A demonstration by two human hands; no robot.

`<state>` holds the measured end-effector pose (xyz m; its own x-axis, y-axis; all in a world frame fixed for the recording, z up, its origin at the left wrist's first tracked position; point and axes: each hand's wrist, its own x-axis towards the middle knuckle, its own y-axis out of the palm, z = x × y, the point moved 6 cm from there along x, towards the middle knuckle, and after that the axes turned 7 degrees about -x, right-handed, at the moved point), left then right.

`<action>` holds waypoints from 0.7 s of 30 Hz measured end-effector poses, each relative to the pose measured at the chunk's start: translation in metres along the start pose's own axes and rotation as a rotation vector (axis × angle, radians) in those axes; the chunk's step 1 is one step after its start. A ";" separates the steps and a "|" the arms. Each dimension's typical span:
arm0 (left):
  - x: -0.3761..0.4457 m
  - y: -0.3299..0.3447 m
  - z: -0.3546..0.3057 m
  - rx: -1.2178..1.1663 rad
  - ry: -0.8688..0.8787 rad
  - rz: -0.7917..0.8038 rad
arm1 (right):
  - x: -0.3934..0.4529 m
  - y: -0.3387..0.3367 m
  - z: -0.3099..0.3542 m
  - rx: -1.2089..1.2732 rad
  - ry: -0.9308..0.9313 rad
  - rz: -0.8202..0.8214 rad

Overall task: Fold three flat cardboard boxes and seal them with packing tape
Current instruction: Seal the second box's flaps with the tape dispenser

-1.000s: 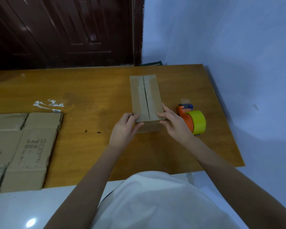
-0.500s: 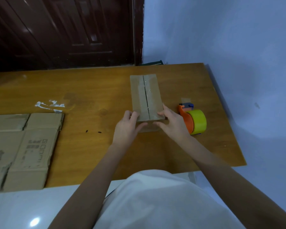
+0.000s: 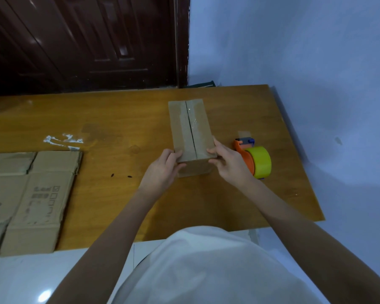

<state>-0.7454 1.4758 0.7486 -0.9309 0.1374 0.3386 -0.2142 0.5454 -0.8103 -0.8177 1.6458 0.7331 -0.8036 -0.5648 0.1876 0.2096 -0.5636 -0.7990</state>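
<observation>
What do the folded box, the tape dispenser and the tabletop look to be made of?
Folded box: brown cardboard, matte, with glossier strips along its centre seam that look like clear tape. Tape dispenser: orange body, probably moulded plastic, smooth; its yellow roll looks like glossy plastic film. Tabletop: wood grain under a shiny varnish, though it could be laminate.

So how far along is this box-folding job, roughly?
One small brown cardboard box stands folded, with tape along its top seam, so it looks mostly done. The left hand and right hand grip its near end. The orange dispenser with yellow packing tape sits beside it on the wooden table. The flat cardboard sheets at left remain unfolded.
</observation>
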 end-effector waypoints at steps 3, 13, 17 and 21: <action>-0.002 -0.002 0.002 -0.029 0.013 0.016 | 0.000 -0.001 -0.003 0.024 -0.011 0.030; -0.008 -0.006 0.005 -0.115 -0.066 0.046 | -0.006 -0.003 -0.005 0.239 0.062 0.206; -0.010 -0.011 0.016 -0.263 -0.189 -0.019 | 0.002 -0.015 0.001 0.388 0.163 0.214; -0.010 -0.012 0.026 -0.403 -0.390 -0.051 | 0.043 -0.037 0.002 0.241 0.197 0.046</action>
<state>-0.7415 1.4463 0.7424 -0.9791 -0.1715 0.1089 -0.2032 0.8268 -0.5245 -0.8587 1.6411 0.7719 -0.8775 -0.4791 0.0212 0.3558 -0.6800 -0.6411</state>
